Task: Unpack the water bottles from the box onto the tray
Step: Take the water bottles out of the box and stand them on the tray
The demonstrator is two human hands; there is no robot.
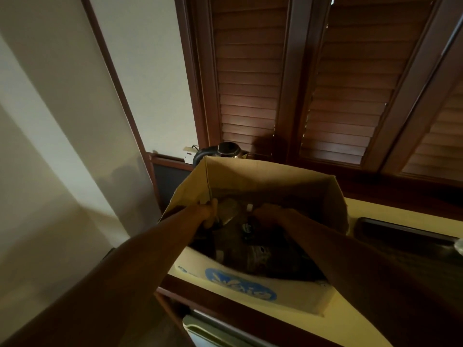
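both arms reach into box [263,179]; left hand [208,212] grips flap, right hand [269,212] on bottle [234,210].

Hotel rm (prob.): kettle [229,150], wood shutters [250,78].

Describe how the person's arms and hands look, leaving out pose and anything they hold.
Both forearms are bare right up to the bottom edge of the picture: no sleeves show. The left hand and the right hand wear no gloves. No watch, ring or bracelet can be made out, though the dim light and deep shadow inside the brown cardboard box hide fine detail, above all on the right hand.
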